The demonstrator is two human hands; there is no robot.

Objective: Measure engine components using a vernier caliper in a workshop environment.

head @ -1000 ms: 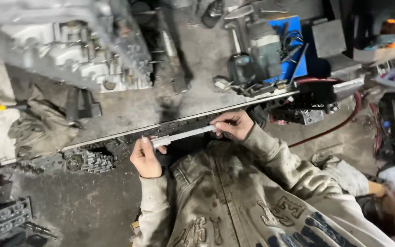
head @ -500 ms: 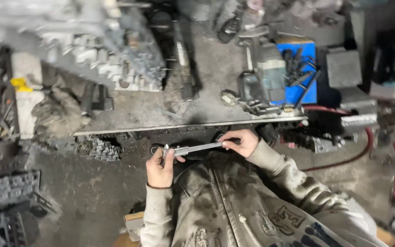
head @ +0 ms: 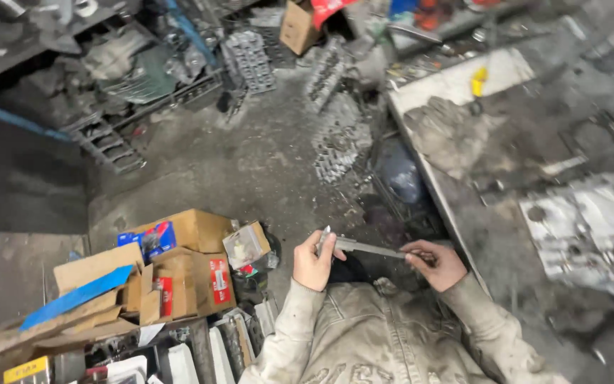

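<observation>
Both of my hands hold a metal sliding caliper point(head: 368, 247) level in front of my chest. My left hand point(head: 313, 260) grips the jaw end, thumb on top. My right hand point(head: 435, 264) pinches the far end of its beam. The tool hangs over the dirty concrete floor, just left of the workbench edge point(head: 426, 186). My grimy grey jacket sleeves fill the bottom of the view.
Torn cardboard boxes point(head: 179, 270) with small packets lie on the floor to my left. Grey metal engine parts point(head: 335, 142) are piled on the floor ahead. On the bench lie a dirty rag point(head: 456, 135), a yellow object point(head: 479, 80) and a large aluminium casting point(head: 591, 227).
My head has turned left, so the bench now runs along the right side. The caliper came away from the bench edge, and both hands still hold it.
</observation>
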